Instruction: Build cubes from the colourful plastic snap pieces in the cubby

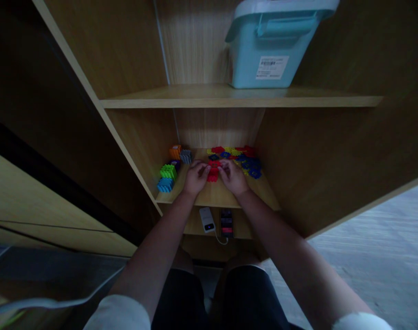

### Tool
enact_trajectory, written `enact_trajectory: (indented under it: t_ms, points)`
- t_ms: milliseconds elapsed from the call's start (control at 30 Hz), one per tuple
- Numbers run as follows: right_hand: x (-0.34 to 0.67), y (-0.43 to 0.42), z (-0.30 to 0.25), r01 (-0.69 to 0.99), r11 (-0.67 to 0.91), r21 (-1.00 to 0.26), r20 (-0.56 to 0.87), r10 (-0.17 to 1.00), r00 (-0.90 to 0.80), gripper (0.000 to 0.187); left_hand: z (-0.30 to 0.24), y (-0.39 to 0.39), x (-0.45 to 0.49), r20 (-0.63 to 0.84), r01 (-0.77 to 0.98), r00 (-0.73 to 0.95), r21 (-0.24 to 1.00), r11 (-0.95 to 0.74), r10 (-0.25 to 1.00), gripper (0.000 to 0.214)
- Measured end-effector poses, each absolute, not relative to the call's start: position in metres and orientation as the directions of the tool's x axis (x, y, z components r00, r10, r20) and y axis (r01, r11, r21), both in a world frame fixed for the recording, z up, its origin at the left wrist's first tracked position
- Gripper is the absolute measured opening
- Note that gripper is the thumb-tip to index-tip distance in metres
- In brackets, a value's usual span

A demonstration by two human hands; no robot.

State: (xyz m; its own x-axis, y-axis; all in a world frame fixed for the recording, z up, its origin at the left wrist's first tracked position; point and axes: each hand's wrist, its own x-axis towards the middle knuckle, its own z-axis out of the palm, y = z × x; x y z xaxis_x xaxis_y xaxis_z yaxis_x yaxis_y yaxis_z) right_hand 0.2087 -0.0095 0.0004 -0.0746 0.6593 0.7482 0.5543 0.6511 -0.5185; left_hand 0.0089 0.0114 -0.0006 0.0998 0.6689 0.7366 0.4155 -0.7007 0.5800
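Observation:
On the middle shelf, my left hand (pixel 196 177) and my right hand (pixel 233 176) face each other around a partly built red block (pixel 212 175) made of notched interlocking puzzle pieces. The fingers of each hand pinch an upper red puzzle piece (pixel 214 164) from its two sides. Behind and to the right of my right hand lies a loose heap of blue, yellow and red puzzle pieces (pixel 248 161). Left of my left hand stand finished-looking notched cubes: an orange cube (pixel 175 151), a grey cube (pixel 186 156), a green cube (pixel 168 172), a blue cube (pixel 165 185) and a dark purple one (pixel 175 165).
A lidded teal storage box (pixel 272 50) stands on the upper shelf (pixel 195 96). On a lower shelf lie a white power bank (pixel 206 220) and a dark phone-like device (pixel 226 223), joined by a white cable. Wooden side walls (pixel 319 160) enclose the shelves.

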Motion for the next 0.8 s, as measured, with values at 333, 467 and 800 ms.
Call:
enact_trajectory:
  t_ms: [333, 467, 800]
  points:
    - [0.211, -0.01, 0.006, 0.527, 0.752, -0.396, 0.783, 0.576, -0.234, 0.034, 0.001, 0.014, 0.005, 0.701, 0.412, 0.076, 0.626, -0.663, 0.709, 0.027]
    - [0.211, -0.007, 0.003, 0.507, 0.754, -0.418, 0.775, 0.587, -0.233, 0.029, -0.003, 0.017, 0.005, 0.689, 0.418, 0.083, 0.632, -0.653, 0.72, 0.029]
    - [0.217, -0.005, -0.002, 0.525, 0.656, -0.542, 0.713, 0.69, -0.125, 0.021, -0.008, 0.023, 0.004, 0.617, 0.472, -0.053, 0.709, -0.525, 0.785, 0.037]
